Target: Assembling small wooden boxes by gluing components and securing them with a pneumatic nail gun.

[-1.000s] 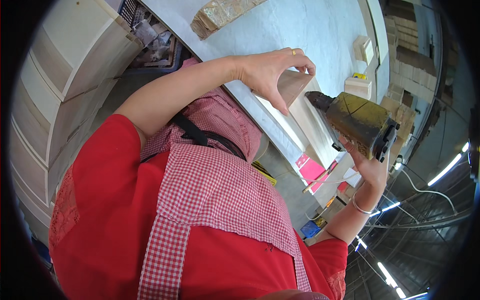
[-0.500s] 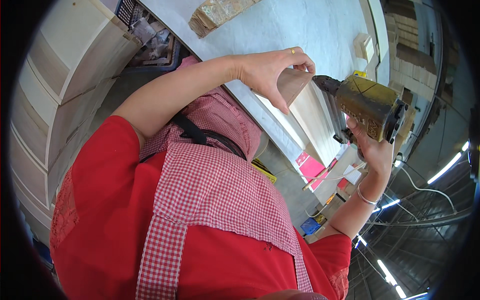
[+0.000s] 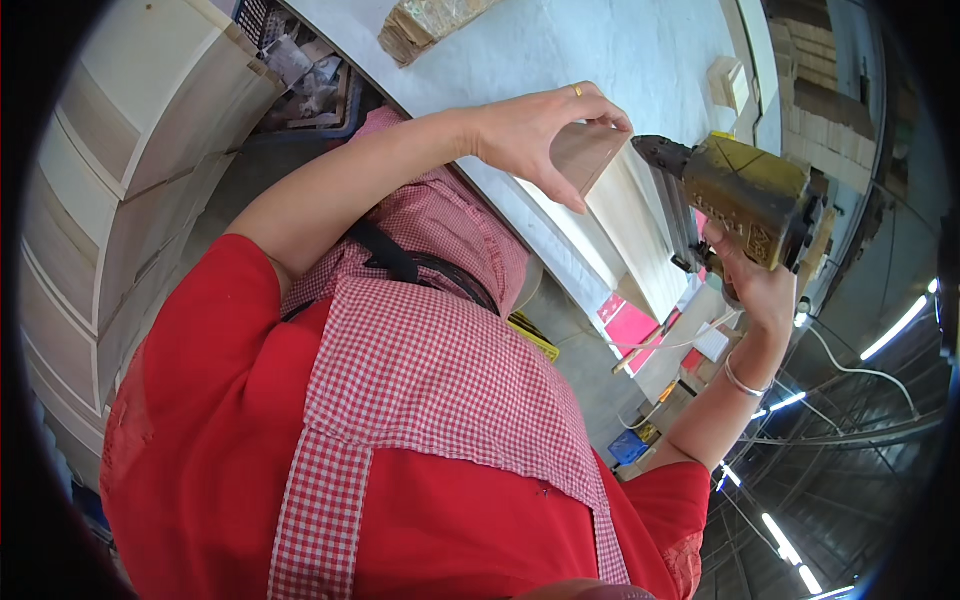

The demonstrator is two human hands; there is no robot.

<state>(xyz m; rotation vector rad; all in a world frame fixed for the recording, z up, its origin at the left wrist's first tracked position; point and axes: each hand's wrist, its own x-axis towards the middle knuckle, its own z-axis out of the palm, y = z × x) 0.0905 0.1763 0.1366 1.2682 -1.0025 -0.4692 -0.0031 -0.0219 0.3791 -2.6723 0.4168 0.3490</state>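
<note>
On the pale bench point(image 3: 660, 60), close to its near edge, lies a wooden piece like an open box point(image 3: 645, 245), made with long light boards and a browner end panel point(image 3: 592, 155). The left hand point(image 3: 540, 130) of the person is gripping this end panel, with the thumb on the near side and the fingers bent over the far side; a gold-coloured ring is on one finger. The right hand point(image 3: 755, 280) is closed around the handle of a worn, yellow and dark nail gun point(image 3: 750, 190). Its nose points to the upper corner of the end panel and is just beside it; whether they touch, I cannot tell. Farther on the bench are a small wooden block point(image 3: 728, 85) and a bundle wrapped in clear film point(image 3: 435, 25). At the left, beyond the bench edge, stand stacked wooden pieces point(image 3: 130, 170), and near them is a blue basket point(image 3: 352, 105) with scraps inside.
</note>
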